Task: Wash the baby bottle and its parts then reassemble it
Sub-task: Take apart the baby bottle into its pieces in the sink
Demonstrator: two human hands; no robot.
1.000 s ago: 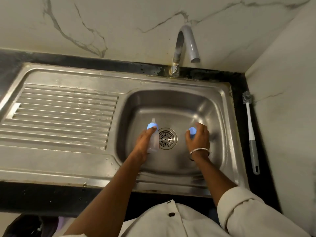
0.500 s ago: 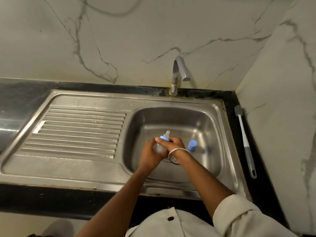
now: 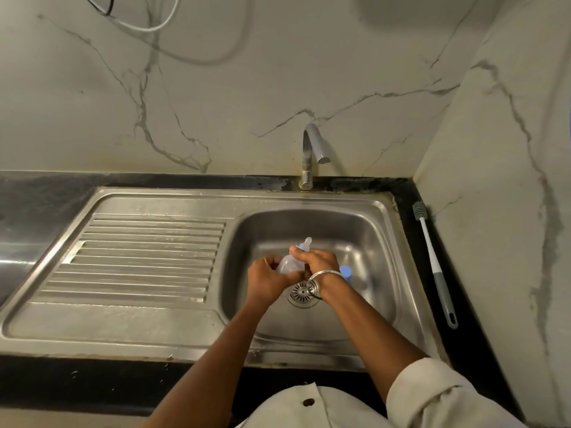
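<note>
- A steel sink is set in a dark worktop in the corner of a marble-clad wall, with a ribbed draining board on one side and a tap behind the basin; no water is seen running from it.
- A bottle brush lies untouched on the worktop strip beside the basin, well apart from both hands.
- The baby bottle is held tilted above the drain, its teat pointing up and away.
- The left hand is wrapped closed round the clear body of the bottle.
- The right hand, a bangle at its wrist, is closed over the blue collar just under the teat.
- A second ago the hands were apart, the left with the bottle and the right set on the blue cap; the cap has since been let go and stands on the basin floor just beside the right wrist, and the right hand has been brought across to the bottle.
- From this a move from uncapping to unscrewing the collar is judged to be under way: the task is at its start, with washing and reassembly not yet begun.
</note>
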